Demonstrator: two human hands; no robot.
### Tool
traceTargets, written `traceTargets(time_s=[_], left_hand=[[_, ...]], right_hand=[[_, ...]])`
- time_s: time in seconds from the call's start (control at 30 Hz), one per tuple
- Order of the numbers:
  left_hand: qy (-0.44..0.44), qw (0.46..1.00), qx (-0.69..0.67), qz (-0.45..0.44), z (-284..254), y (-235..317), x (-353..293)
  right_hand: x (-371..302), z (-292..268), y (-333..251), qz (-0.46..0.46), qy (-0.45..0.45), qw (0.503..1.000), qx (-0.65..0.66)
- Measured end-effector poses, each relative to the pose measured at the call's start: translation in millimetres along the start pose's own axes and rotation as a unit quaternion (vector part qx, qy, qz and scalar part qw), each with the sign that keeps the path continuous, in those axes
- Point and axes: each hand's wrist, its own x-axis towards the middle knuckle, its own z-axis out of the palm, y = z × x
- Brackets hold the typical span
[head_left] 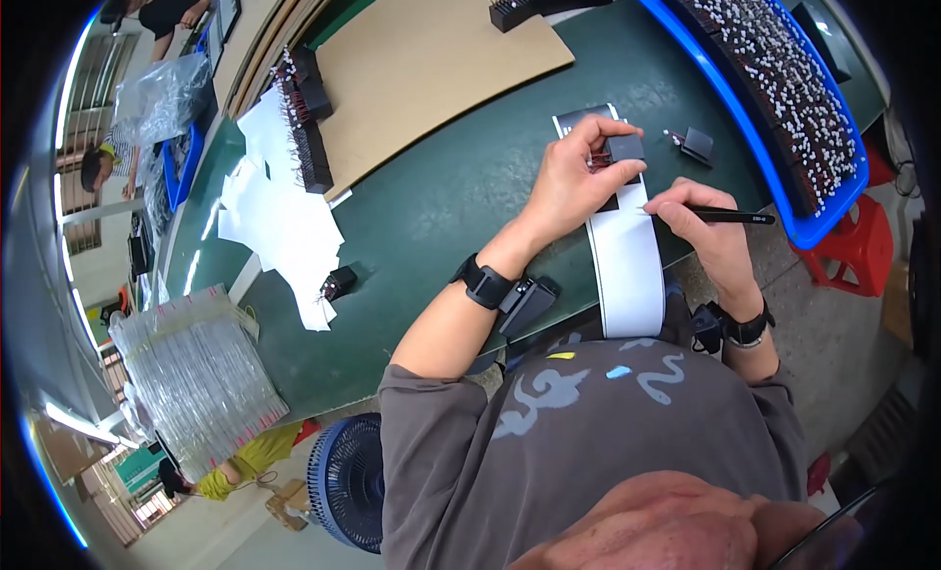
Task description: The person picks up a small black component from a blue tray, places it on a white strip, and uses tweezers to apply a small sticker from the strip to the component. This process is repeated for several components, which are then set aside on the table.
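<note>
My left hand (578,173) grips a small black box-shaped part (625,148) with red wires between thumb and fingers. Below it lies a long white paper strip (629,276), which hangs over the table's near edge. My right hand (701,217) is closed around slim black tweezers (733,216), their tip over the strip just beside the left hand's part. Another black part with a wire and white connector (697,145) lies a little to the right.
At the right, a blue tray (809,239) holds many wired black parts. Rows of such parts (312,129) stand by a brown board (421,70). Crumpled white sheets (279,207) and a lone part (339,282) lie left. A red stool (858,247) and a fan (348,482) stand nearby.
</note>
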Motion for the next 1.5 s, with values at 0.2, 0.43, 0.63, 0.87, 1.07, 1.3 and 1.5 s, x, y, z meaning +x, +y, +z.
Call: traceTargets(time_s=[0.2, 0.43, 0.63, 0.87, 1.07, 1.3, 1.5], left_hand=[[-0.004, 1.0, 0.022, -0.012, -3, 4, 0], [0.034, 0.999, -0.019, 0.034, 4, 2, 0], [0.002, 0.998, 0.061, -0.016, -8, 8, 3], [-0.001, 0.999, -0.034, 0.02, 0, 3, 5], [0.001, 0.998, -0.062, 0.016, -1, 1, 2], [-0.004, 0.999, -0.054, 0.0, -3, 6, 4], [-0.001, 0.999, -0.048, 0.017, -3, 2, 4]], right_hand=[[4, 5, -7, 0.047, 0.03, 0.996, 0.075], [3, -5, 12, 0.006, 0.064, 0.998, 0.024], [20, 6, 18, -0.097, 0.158, 0.978, -0.093], [21, 11, 22, -0.089, 0.135, 0.981, -0.11], [23, 18, 26, -0.091, 0.136, 0.961, -0.221], [22, 14, 27, -0.113, 0.1, 0.977, -0.149], [23, 17, 26, -0.098, 0.121, 0.96, -0.231]])
